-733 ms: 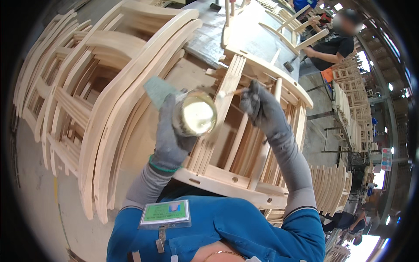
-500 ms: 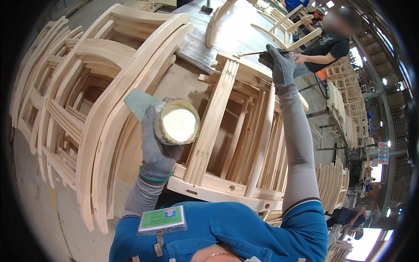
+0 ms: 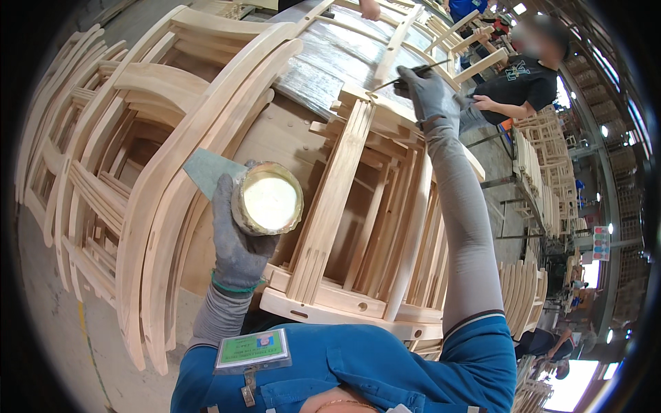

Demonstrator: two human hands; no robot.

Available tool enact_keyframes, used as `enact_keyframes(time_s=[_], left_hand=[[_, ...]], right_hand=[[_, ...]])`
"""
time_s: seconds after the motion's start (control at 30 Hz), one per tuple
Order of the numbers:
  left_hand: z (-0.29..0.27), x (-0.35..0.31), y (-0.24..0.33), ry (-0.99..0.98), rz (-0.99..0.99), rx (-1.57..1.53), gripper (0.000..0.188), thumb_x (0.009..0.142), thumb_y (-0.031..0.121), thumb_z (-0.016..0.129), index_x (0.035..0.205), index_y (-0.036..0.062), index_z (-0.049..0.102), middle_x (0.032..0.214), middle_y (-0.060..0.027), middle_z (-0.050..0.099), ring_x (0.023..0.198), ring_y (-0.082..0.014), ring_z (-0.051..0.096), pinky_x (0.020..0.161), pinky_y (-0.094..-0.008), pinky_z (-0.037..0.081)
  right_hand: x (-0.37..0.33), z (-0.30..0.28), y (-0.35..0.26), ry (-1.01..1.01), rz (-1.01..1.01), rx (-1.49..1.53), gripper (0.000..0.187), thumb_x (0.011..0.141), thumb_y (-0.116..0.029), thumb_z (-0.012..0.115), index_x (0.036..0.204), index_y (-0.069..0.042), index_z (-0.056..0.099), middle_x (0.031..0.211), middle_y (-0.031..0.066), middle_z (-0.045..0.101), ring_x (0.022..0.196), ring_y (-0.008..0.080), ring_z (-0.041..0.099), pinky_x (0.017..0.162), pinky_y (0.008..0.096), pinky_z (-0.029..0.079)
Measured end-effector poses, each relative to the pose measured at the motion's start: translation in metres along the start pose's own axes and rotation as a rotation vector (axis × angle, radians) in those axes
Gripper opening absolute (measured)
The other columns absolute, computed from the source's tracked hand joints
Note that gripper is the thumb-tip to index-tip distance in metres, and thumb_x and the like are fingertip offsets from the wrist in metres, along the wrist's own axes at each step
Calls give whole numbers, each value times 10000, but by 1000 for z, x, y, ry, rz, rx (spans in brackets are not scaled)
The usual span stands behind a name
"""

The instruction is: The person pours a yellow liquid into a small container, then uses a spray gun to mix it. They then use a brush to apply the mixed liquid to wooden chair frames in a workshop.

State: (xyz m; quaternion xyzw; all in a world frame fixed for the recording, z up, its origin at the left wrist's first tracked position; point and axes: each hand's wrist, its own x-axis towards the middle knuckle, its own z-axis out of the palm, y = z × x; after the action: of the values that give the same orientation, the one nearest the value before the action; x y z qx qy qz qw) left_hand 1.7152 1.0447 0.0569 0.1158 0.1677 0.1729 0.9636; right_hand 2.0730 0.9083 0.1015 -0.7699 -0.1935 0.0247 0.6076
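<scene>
My left hand (image 3: 237, 251), in a grey glove, is closed around a crusted round cup (image 3: 241, 217) of creamy white liquid (image 3: 271, 201). A flat grey-green piece (image 3: 208, 172) sticks out to the left between this hand and the cup. In my right hand (image 3: 430, 98), also gloved, is a thin dark stick (image 3: 387, 85). Its tip is at the far end of a light wooden rail (image 3: 334, 210), too small to tell whether it touches. That rail lies on a stack of wooden chair frames (image 3: 348, 301) in front of me.
More chair frames (image 3: 172, 86) stand stacked at the left. Beyond is a shiny covered table (image 3: 310, 76) with a wooden frame (image 3: 398, 45) on it. A co-worker's hand (image 3: 370, 9) shows at the top; another person (image 3: 520, 86) stands at the far right.
My right hand has come slightly left, the stick's tip nearing the rail's end. The cup has shifted a little left. On the table the wooden frame has moved right, and a co-worker's hand has appeared.
</scene>
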Motion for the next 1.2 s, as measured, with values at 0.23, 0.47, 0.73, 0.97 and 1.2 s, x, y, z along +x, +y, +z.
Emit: enact_keyframes(time_s=[0.23,0.47,0.73,0.97,1.2], left_hand=[[0,0,-2,-2,58,46,538,962,473,327,1320,82,420,1253,-116,519,1143,-253,531,927,-447,490],[-3,0,1,-96,66,80,511,973,413,330,1347,66,349,1294,-115,465,1207,-223,472,990,-384,447],[1,-4,2,-63,58,70,546,971,455,299,1333,58,398,1270,-119,508,1161,-236,520,954,-414,478],[5,-24,7,-125,70,67,559,969,452,311,1361,56,345,1329,-124,450,1200,-243,483,966,-404,468],[18,-66,-5,-122,114,97,478,933,396,485,1232,26,436,1121,-133,560,1048,-221,588,845,-344,551]], right_hand=[[6,15,-14,9,-219,-695,262,795,-221,685,814,27,602,693,84,640,591,133,619,531,253,494],[9,17,-20,-2,-176,-798,321,771,-324,660,846,-14,625,707,118,649,651,213,630,641,330,491],[1,11,-10,-44,-79,-207,236,744,-151,717,843,39,618,674,80,639,548,124,604,521,233,503],[-75,-26,-58,-110,-79,146,159,785,-34,675,888,74,620,830,128,652,727,172,644,649,257,549],[-260,-13,-150,-517,-232,315,165,785,34,668,931,49,592,875,158,661,874,201,664,793,313,579]])
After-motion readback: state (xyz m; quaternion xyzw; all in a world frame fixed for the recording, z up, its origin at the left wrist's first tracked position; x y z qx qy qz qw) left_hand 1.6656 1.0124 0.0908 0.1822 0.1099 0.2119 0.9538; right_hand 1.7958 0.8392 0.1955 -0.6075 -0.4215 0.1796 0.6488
